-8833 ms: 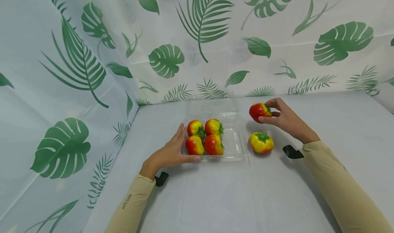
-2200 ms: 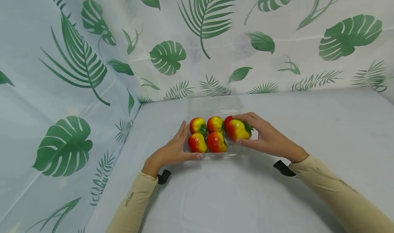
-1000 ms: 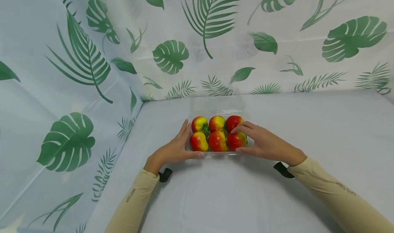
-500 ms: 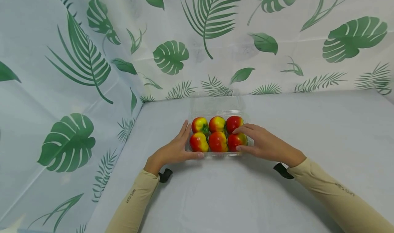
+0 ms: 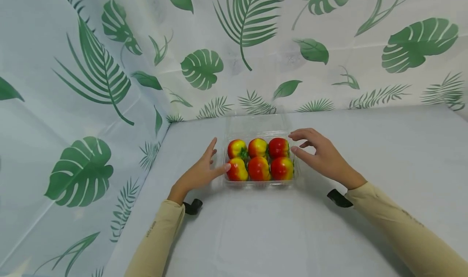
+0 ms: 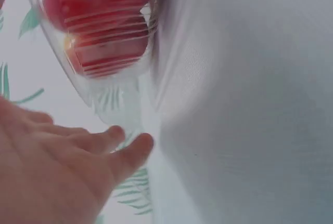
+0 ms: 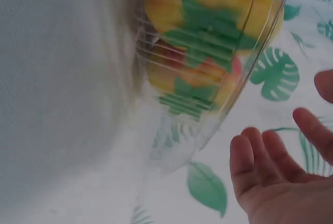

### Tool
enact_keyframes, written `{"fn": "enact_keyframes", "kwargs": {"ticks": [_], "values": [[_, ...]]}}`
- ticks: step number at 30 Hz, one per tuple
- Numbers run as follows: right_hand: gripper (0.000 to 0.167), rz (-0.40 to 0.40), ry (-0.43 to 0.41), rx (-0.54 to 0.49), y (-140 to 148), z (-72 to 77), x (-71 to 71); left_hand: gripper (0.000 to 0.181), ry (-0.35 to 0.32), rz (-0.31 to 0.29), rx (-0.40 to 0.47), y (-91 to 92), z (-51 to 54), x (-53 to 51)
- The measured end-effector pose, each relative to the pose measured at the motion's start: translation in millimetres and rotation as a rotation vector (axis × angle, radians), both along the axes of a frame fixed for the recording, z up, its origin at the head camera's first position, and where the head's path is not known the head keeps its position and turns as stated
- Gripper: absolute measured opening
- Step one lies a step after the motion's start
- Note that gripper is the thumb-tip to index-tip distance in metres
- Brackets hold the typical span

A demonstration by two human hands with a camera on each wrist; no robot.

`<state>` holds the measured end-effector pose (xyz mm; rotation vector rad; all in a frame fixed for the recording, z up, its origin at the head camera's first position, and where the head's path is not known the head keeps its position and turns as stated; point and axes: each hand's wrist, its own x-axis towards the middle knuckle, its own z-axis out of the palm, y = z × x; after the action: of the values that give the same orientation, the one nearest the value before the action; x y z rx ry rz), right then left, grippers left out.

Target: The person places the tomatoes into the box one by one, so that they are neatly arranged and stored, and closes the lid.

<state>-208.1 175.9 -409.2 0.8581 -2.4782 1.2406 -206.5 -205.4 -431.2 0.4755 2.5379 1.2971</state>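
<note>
In the head view, several glossy red-and-yellow persimmon-like fruits (image 5: 259, 168) with green leafy caps sit in two rows inside a clear plastic clamshell box (image 5: 263, 183). The box's lid (image 5: 257, 124) lies folded back behind it. My left hand (image 5: 199, 173) hovers at the box's left side, fingers spread and thumb over the near-left fruit; whether the thumb touches it I cannot tell. To the right of the box, my right hand (image 5: 325, 155) is raised with relaxed, slightly bent fingers and holds nothing. The right wrist view shows the green caps (image 7: 208, 31) through the ribbed wall.
A pale cloth-covered table (image 5: 263, 228) lies under the box. A leaf-printed white curtain (image 5: 256, 66) hangs behind, and another printed sheet (image 5: 73, 147) borders the left side. A black strap device (image 5: 339, 198) is at my right wrist.
Two fruits that were outside the box, one in my right hand, now sit in its right column. Since half a second ago, my right hand has let go and lifted; my left has moved off the box.
</note>
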Motion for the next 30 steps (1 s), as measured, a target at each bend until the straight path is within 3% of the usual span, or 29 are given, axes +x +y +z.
{"fn": "enact_keyframes", "kwargs": {"ticks": [4, 9, 16, 21, 25, 30], "values": [[0.046, -0.042, -0.197, -0.055, 6, 3.2, -7.5, 0.1, 0.024, 0.029, 0.204, -6.9, 1.6, -9.8], [0.053, -0.023, -0.356, -0.126, 14, 5.5, -19.8, 0.086, -0.005, 0.048, 0.399, -10.6, 5.1, -20.2], [0.059, 0.022, -0.479, -0.184, 17, -10.5, -39.3, 0.073, -0.15, 0.052, 0.603, -9.5, -5.7, -37.0], [0.061, 0.064, -0.554, -0.188, 16, -23.9, -45.6, 0.076, -0.237, 0.031, 0.621, -5.6, -17.7, -43.7], [0.063, 0.097, -0.599, -0.18, 15, -28.8, -46.7, 0.08, -0.246, -0.01, 0.598, -0.9, -22.7, -45.0], [0.066, 0.069, -0.613, -0.166, 14, -28.0, -47.2, 0.08, -0.235, -0.034, 0.621, 2.7, -23.1, -47.1]]}}
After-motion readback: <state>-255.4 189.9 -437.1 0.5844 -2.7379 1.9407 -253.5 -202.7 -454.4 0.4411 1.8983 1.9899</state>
